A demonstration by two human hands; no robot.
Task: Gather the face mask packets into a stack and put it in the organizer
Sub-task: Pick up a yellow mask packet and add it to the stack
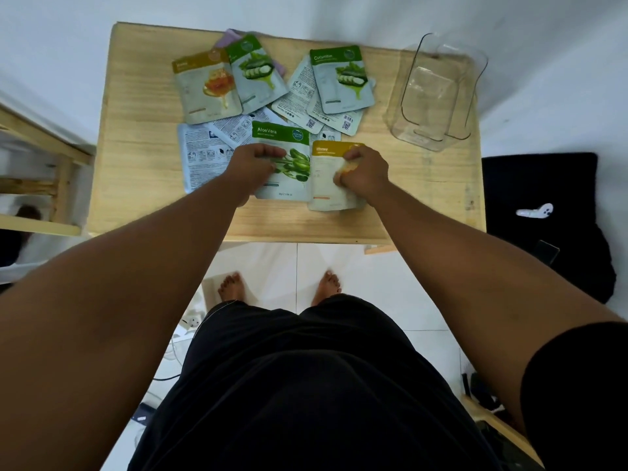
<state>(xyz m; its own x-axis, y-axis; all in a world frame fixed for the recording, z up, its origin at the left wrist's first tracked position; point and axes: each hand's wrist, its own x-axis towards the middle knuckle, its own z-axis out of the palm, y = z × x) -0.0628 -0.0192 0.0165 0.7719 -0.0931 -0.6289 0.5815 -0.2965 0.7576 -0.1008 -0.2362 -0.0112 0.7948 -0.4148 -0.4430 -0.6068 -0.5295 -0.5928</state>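
Several face mask packets lie scattered on a wooden table (pixel 142 171). My left hand (pixel 253 168) is closed on the left edge of a green Aloe Vera packet (pixel 292 164) near the front. Beside it, my right hand (pixel 365 173) grips a yellow Honey packet (pixel 326 185). Farther back lie another Honey packet (pixel 207 86), two green cucumber packets (pixel 255 73) (pixel 341 79), and several packets turned face down (pixel 204 154). A clear plastic organizer (pixel 433 93) stands at the table's back right, with nothing in it.
A purple item (pixel 231 37) peeks from under the back packets. A wooden shelf frame (pixel 37 175) stands left of the table. A black cushion (pixel 543 215) with a small white object lies on the floor to the right. Cables run on the floor below.
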